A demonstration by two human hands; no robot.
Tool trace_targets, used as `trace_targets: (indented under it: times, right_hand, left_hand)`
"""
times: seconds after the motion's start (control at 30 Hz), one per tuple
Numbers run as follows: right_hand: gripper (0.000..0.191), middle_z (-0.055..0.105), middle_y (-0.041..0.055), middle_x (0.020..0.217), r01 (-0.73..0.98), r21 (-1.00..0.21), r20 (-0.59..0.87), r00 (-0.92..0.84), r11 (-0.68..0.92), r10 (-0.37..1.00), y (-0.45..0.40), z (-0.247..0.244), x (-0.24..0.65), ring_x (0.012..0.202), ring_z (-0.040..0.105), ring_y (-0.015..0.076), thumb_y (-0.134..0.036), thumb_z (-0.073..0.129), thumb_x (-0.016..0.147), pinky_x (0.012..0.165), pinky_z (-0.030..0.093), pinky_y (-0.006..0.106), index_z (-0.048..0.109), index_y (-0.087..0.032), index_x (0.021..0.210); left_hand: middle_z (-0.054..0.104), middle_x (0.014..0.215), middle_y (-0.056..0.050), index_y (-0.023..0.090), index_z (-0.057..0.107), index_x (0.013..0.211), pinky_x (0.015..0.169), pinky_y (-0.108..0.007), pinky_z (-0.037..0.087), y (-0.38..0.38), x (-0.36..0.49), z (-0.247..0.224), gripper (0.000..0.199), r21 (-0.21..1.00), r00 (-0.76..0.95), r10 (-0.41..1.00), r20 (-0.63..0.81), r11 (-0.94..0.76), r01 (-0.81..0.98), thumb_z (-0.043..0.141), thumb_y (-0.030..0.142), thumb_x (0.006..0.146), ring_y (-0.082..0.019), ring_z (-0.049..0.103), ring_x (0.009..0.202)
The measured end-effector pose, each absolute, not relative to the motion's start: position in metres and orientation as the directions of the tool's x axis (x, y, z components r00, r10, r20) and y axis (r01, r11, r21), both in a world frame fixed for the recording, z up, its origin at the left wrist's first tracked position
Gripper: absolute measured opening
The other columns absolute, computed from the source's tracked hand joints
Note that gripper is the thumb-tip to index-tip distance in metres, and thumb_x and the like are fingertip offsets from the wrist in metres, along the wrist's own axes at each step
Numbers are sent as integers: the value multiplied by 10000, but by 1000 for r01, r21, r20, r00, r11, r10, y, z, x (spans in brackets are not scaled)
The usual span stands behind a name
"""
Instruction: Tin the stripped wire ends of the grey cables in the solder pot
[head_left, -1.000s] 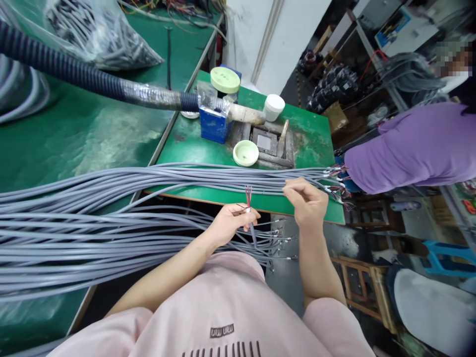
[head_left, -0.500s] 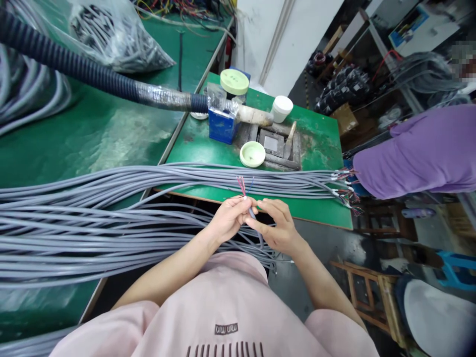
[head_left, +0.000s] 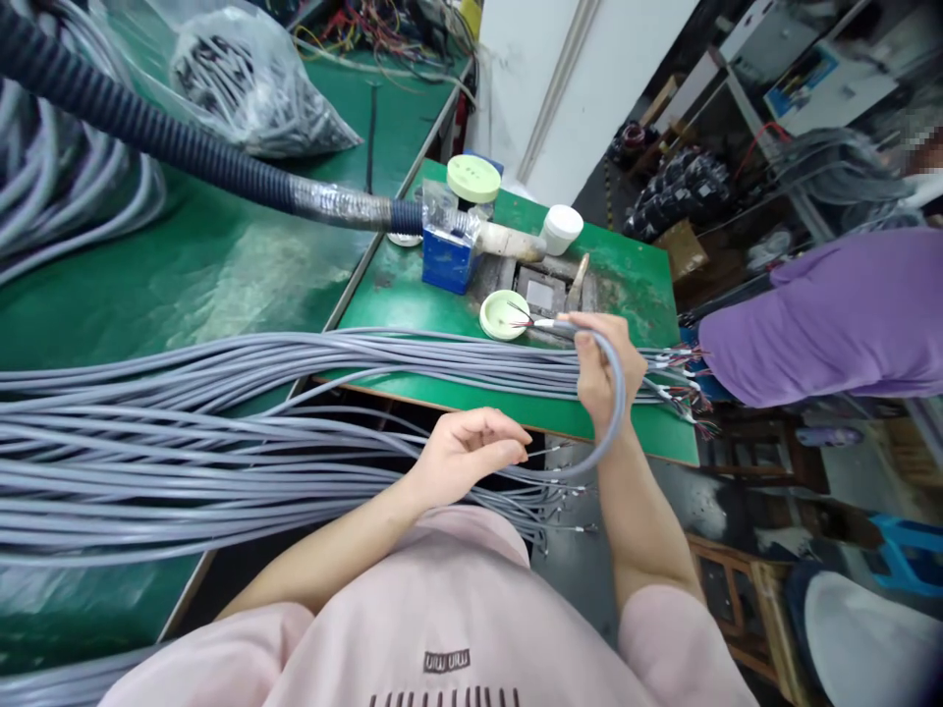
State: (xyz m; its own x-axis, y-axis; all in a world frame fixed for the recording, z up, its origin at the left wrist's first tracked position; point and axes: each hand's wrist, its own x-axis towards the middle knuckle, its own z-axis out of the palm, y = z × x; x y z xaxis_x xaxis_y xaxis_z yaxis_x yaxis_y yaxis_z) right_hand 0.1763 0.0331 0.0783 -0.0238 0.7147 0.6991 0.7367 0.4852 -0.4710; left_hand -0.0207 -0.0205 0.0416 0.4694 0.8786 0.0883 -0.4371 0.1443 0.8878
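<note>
My right hand is closed around a grey cable near its stripped end. The cable bends in a loop below that hand. Its bared wires point left, over the rim of a small pale green dish; whether they touch what is inside I cannot tell. Closer to my body, my left hand hovers with fingers half curled and the thumb apart, holding nothing visible. A bundle of grey cables lies across the table behind it.
A square metal solder-pot-like unit with a brush-like handle sits behind the dish. Around it are a white tub, a blue box and a ribbed hose. A person in a purple top is at right.
My right hand has moved up and to the right, carrying the cable end to the dish. My left hand has let go of the cable and stays low.
</note>
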Motion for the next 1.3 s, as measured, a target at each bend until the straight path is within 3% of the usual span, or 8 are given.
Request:
trace_targets:
  times: [0.13,0.33,0.6,0.87,1.3]
  right_hand:
    - [267,704,34,920,684,-573,626,11,451,779,74,76,177,895,675,190,-408,448,939,803,542,337,647,-241,1000]
    - [270,696,15,770,590,-694,555,74,413,828,118,63,180,728,679,171,-436,535,879,668,537,287,664,-199,860]
    - [230,676,2,674,679,-663,490,76,315,868,139,53,182,633,643,165,-378,553,848,647,508,286,687,-194,813]
    - [215,679,-4,662,720,-650,415,70,242,907,148,51,179,641,649,170,-360,552,835,680,513,292,689,-198,797]
    - [190,703,4,688,776,-586,423,45,235,905,148,55,176,684,670,178,-316,551,839,673,505,272,690,-204,775]
  left_hand:
    - [688,730,-45,152,704,813,640,-250,480,-17,-24,40,130,960,388,900,198,-98,-263,648,269,815,-126,599,666]
    - [685,727,-37,154,695,808,641,-247,481,-11,-22,35,125,958,357,890,285,-248,-147,615,246,836,-125,606,660]
    - [697,733,-23,181,674,814,698,-280,469,0,-23,25,89,899,297,861,414,-437,13,594,199,849,-135,597,691]
    - [689,764,-24,183,662,828,700,-286,460,9,-26,15,77,896,256,884,390,-429,117,589,192,851,-138,588,712]
    - [650,699,0,199,648,790,731,-311,414,15,-23,4,129,913,311,913,263,-340,226,558,251,867,-148,577,696]
